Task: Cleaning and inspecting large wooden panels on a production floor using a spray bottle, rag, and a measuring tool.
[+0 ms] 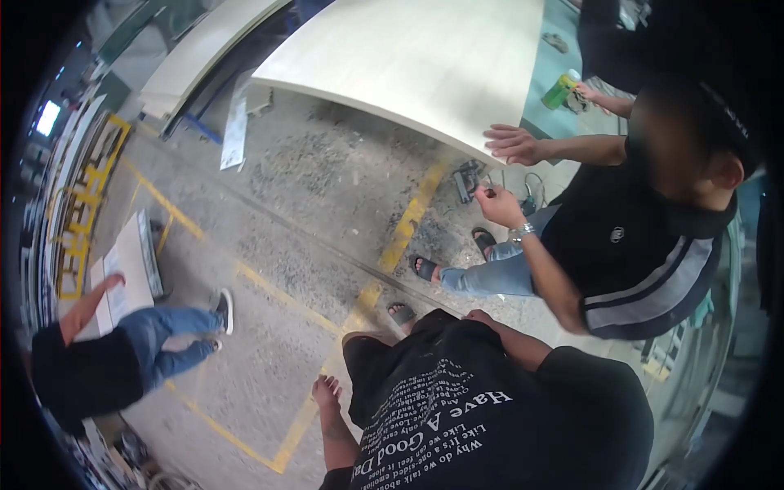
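Our left hand (326,390) hangs low in the lower middle of the frame, its fingers (323,380) loose and slightly apart, holding nothing, just beside the left edge of our black shirt (490,425). Our right hand (478,316) lies against the upper edge of that shirt, a little right of centre; we cannot tell whether its fingers are apart or together, since the cloth hides them. The shirt with its white print fills the bottom middle of the frame, and one sandalled foot (401,312) shows just above it on the concrete floor (310,204), which carries yellow lines (404,229). At the right a co-worker in a dark striped top bends forward, one hand (513,144) flat on the edge of a large pale board (408,57) in the upper middle, the other (495,204) pinching something small below it. A green can (562,89) stands at the upper right. At the lower left another person in jeans reaches a hand (91,300) toward a white panel (131,261)
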{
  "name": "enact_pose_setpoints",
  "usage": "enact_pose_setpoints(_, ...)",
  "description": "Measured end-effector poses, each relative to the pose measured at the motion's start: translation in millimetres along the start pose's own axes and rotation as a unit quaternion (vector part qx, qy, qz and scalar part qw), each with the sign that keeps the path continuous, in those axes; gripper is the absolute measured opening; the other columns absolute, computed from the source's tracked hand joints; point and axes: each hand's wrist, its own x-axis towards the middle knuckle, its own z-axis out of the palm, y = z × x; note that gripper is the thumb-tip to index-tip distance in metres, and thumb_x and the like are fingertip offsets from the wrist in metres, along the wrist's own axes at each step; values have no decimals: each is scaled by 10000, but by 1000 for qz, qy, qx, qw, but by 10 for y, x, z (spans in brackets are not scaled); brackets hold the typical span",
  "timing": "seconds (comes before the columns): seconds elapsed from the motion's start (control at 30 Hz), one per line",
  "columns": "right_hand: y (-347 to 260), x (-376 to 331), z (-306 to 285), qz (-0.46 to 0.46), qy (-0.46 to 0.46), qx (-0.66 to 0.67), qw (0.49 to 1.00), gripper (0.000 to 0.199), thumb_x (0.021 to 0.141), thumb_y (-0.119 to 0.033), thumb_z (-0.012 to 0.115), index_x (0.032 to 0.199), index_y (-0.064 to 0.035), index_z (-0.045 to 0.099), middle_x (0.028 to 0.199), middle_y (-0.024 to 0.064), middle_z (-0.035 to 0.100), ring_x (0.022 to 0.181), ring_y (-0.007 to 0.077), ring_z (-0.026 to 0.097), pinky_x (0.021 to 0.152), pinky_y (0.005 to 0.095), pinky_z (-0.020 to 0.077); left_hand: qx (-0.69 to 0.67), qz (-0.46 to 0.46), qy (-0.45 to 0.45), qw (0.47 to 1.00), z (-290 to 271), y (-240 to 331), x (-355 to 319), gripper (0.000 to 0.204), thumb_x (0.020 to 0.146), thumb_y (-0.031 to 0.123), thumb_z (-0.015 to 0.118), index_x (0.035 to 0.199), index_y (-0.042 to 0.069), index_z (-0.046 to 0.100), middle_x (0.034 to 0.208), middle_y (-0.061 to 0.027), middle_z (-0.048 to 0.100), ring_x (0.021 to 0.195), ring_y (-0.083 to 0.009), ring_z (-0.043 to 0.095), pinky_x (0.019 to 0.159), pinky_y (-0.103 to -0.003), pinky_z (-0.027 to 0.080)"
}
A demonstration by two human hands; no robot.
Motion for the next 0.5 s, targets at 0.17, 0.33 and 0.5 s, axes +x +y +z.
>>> enact_pose_setpoints(0.17, -429, -160, 274, 89, 74, 99, 988, 532, 890, -555, 676, 1000, -49, 798, 1017, 204, 774, 982, 333, 749, 899, 444, 568, 9, -77, -61, 995, -175, 628, 906, 348, 1040, 384, 563, 1231, 98, 616, 1045, -77, 714, 844, -195, 685, 680, -385, 550)
enact_pose_setpoints(0.33, -1706, -272, 455, 166, 171, 169, 956, 511, 889, -527, 655, 977, -44, 796, 1012, 213, 769, 992, 374, 745, 893, 483, 574, 356, 41, -200, 912, -344, 1338, 1805, 367, 1048, 402, 555, 1245, 107, 649, 1053, -111, 720, 834, -204, 695, 716, -370, 567)
enact_pose_setpoints(0.5, -2582, -9, 737, 85, 229, 187, 951, 548, 926, -564, 670, 1139, -66, 757, 1112, 215, 757, 1081, 380, 724, 955, 463, 565, 345, 25, -215, 913, 200, 2886, 2250, 410, 1045, 417, 557, 1297, 101, 619, 1160, -113, 706, 972, -264, 685, 775, -443, 553)
